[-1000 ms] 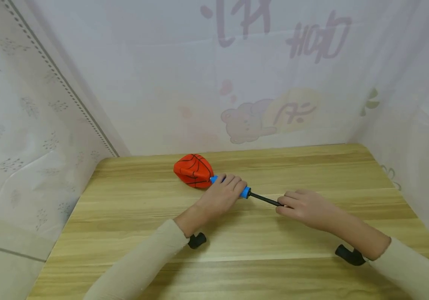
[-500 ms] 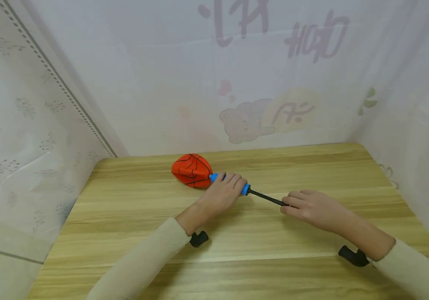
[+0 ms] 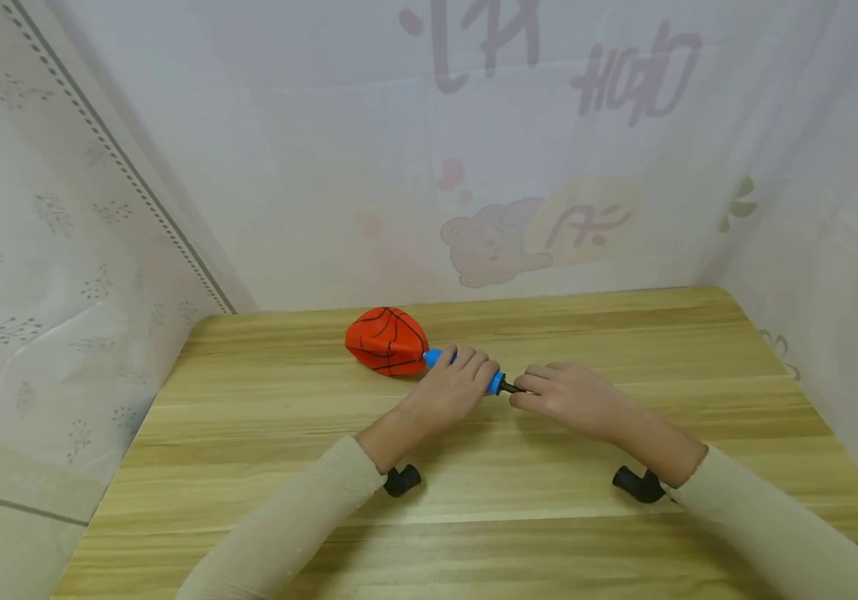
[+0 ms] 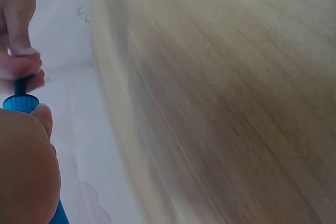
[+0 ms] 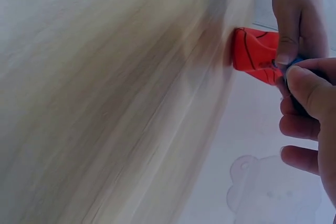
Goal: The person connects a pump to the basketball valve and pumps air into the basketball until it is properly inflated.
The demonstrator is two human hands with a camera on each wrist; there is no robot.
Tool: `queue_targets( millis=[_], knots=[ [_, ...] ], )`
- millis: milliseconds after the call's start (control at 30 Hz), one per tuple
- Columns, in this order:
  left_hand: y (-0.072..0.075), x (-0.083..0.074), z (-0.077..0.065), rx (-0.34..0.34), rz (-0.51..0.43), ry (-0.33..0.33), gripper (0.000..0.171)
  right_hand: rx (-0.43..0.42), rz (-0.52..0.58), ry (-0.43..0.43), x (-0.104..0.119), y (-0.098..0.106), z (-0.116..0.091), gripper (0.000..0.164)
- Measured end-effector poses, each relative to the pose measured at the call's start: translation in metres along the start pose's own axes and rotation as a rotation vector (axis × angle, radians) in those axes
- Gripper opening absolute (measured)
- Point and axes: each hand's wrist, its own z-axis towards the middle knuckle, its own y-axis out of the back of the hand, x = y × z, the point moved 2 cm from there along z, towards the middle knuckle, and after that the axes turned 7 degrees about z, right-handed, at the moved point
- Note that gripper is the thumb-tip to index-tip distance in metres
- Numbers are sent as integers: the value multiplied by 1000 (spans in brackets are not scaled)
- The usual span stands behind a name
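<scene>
My left hand (image 3: 453, 385) grips the blue barrel of a hand pump (image 3: 496, 383) in the head view. At the barrel's left end, the tip meets a partly deflated red ball (image 3: 387, 342) with black basketball lines. The ball's skin is creased and dented. On the other side, my right hand (image 3: 567, 398) holds the black handle end of the pump, close to the barrel, with only a short piece of rod showing. The right wrist view shows the thumb and fingers curled round that handle, with the red ball (image 5: 256, 55) behind. In the left wrist view the barrel's ribbed blue cap (image 4: 21, 103) shows.
Everything rests on or above a wood-grain table (image 3: 534, 550). Pale printed cloth (image 3: 308, 167) hangs behind it and at both sides. A black wrist mount (image 3: 402, 481) sits under the left wrist, another black mount (image 3: 637, 485) under the right.
My right hand first drew slightly outward to the right, then moved left toward the barrel, pushing the rod in. The left hand and the ball stay nearly in place.
</scene>
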Motion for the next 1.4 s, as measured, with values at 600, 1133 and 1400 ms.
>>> queue_targets(
  millis=[600,1133,1400],
  knots=[
    [2,6,-6,-1,-61,-12,25,-59,27,22,13,23,-31,50],
    [2,9,-9,-26,-23,14,27,-89,37,-12,20,26,-38,49],
    [4,10,-11,-23,14,28,28,-94,64,-36,11,3,-9,51]
  ],
)
